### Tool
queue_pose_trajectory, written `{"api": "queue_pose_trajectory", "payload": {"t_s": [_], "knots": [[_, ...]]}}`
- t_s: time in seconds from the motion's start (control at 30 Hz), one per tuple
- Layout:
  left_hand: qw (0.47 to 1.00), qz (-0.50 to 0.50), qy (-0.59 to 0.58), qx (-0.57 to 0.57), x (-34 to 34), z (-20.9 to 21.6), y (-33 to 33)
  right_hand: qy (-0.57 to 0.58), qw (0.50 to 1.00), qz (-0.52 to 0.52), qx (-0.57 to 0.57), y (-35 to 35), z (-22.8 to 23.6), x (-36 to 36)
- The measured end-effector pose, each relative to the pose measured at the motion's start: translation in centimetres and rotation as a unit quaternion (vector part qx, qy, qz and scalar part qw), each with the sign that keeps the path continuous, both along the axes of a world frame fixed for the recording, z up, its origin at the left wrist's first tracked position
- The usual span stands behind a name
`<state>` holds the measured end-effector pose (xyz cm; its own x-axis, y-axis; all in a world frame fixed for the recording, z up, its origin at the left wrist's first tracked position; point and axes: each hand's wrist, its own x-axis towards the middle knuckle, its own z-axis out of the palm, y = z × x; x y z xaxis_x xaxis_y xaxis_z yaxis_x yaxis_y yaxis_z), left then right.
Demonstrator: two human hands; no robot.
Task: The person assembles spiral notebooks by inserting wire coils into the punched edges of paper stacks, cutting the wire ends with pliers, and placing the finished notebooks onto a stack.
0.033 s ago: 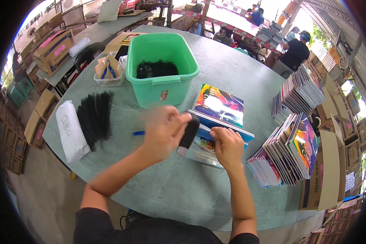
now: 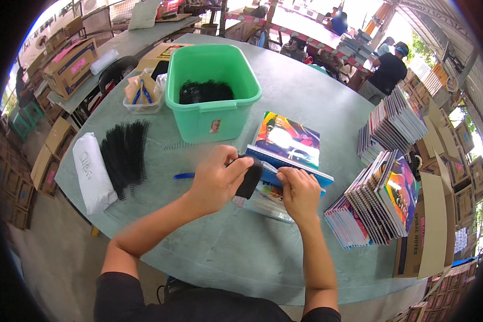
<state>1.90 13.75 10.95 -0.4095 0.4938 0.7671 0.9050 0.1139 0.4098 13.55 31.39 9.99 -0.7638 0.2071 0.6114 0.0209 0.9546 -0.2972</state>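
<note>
My left hand (image 2: 220,178) is closed on a dark, rounded, pad-like piece (image 2: 250,180), whose exact kind I cannot make out. The piece rests against the left end of a blue notebook edge (image 2: 298,170). My right hand (image 2: 299,190) pinches at that edge, by a small pale strip (image 2: 269,167); the fingertips hide what they grip. Beyond both hands lies a notebook with a colourful cover (image 2: 290,140). Under them is another, clear-wrapped or glossy stack (image 2: 271,203). To the left of my left hand, a blue pen (image 2: 184,175) lies by a loose black spiral coil (image 2: 175,145).
A green tub (image 2: 214,115) with black coils inside stands beyond my hands. Left are a pile of black coils (image 2: 124,155), a white wrapped package (image 2: 93,174) and a plastic tray with blue-handled pliers (image 2: 143,96). Stacked spiral notebooks (image 2: 367,206) and an open carton (image 2: 432,231) stand right.
My left hand and the dark piece have shifted slightly down and to the right. My right hand stays at the notebook edge.
</note>
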Motion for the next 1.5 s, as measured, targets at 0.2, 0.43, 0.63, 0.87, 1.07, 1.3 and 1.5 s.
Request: {"api": "queue_pose_trajectory", "payload": {"t_s": [0.2,0.43,0.63,0.87,1.07,1.3,1.5], "knots": [[0.998,0.027,-0.004,0.051,0.2,0.7,0.2,0.0,1.0,0.008,0.009,0.0,-0.1,0.1],[0.979,-0.114,-0.067,-0.153,3.5,-5.6,-1.2,0.045,0.998,0.015,0.037,-3.2,0.5,-1.8],[0.991,-0.035,0.093,-0.088,-1.4,-1.2,1.1,-0.024,0.998,0.047,-0.016,-2.6,0.4,-2.3],[0.983,0.009,0.166,-0.079,-2.0,-0.5,2.1,0.005,0.999,0.037,-0.025,-1.8,0.8,-1.9],[0.965,-0.046,-0.04,-0.254,-2.7,0.6,1.7,0.023,0.998,0.052,-0.025,-1.9,0.3,-2.0],[0.977,-0.034,0.062,-0.202,-2.7,0.3,2.0,0.033,0.999,0.038,0.001,-2.4,-0.1,-2.0],[0.976,-0.013,0.161,-0.145,-2.5,0.4,2.1,0.002,1.0,-0.001,0.027,-2.4,0.0,-2.4]]}}
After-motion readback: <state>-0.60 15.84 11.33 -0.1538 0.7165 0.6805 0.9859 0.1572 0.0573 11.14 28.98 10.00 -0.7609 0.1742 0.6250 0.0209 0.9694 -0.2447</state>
